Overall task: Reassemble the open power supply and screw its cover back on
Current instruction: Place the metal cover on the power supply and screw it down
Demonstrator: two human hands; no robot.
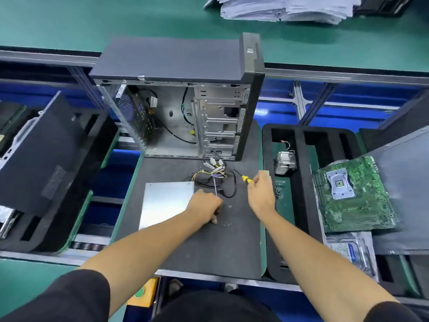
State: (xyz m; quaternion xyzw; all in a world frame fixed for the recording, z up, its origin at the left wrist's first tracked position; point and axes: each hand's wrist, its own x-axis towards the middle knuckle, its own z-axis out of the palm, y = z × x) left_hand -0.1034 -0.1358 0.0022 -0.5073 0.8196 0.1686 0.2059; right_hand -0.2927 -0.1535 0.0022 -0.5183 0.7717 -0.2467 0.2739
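Two green benches, dark mat.

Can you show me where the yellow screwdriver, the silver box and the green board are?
yellow screwdriver (246, 179): head view, on its yellow handle.
silver box (162, 203): head view, on its flat metal top.
green board (355, 194): head view, on its middle, below the socket.

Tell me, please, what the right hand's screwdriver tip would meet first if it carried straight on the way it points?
Probably the power supply's wire bundle; the right hand aims the screwdriver up-left towards it, though depth is unclear.
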